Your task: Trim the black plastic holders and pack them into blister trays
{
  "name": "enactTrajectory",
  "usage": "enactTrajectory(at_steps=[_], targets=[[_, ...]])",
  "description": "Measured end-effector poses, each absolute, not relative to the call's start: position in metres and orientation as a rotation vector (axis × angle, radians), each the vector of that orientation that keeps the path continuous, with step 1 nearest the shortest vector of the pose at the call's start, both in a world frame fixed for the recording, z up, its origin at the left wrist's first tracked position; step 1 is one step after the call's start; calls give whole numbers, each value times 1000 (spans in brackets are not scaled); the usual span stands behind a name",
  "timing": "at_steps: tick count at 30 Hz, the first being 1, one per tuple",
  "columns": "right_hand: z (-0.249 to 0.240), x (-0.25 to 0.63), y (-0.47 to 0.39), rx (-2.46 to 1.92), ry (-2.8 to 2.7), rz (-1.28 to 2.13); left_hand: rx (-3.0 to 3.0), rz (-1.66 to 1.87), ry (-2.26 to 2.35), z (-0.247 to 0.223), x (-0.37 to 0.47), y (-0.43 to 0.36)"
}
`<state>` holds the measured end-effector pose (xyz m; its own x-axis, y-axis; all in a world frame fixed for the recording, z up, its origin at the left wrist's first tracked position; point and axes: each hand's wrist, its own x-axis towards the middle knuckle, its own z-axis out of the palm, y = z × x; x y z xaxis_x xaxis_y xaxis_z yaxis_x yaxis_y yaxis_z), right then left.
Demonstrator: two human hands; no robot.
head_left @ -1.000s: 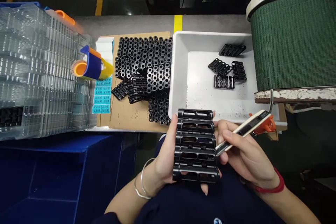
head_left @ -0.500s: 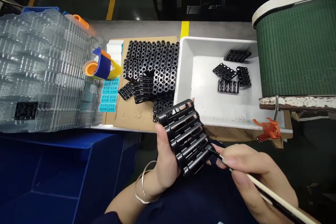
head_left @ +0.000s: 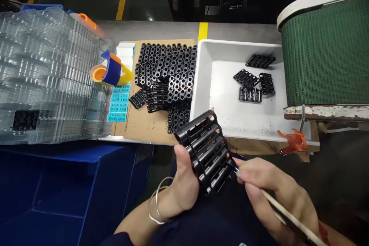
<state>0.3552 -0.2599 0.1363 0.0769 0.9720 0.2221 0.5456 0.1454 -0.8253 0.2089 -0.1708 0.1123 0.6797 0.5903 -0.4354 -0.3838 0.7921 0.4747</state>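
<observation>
My left hand grips a black plastic cell holder from its lower left side, thumb on the near edge. The part is tilted and has several parallel ribbed slots; the other fingers are mostly hidden behind it. In my right hand is a slim knife-like tool with a cream handle, pinched between thumb and fingers. Its thin tip touches the lower right corner of the cell holder. Just beyond, stacked black cell holders of the same kind lie on cardboard.
A white tray holds several loose cell holders and dark crumbs. Clear plastic trays are stacked at left, beside a tape roll and blue labels. A green conveyor belt, orange clamp and blue bin flank the bench.
The cell holder has turned slightly and shifted a little right in my left hand. My right hand has moved slightly left, with the tool tip still at the corner.
</observation>
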Motion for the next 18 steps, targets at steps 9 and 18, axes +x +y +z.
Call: enactTrajectory(at_steps=[9, 18], targets=[[131, 355, -267, -1434, -1365, 817, 287, 558, 576, 104, 210, -174], [130, 356, -265, -1456, -1378, 748, 369, 571, 612, 114, 214, -167]])
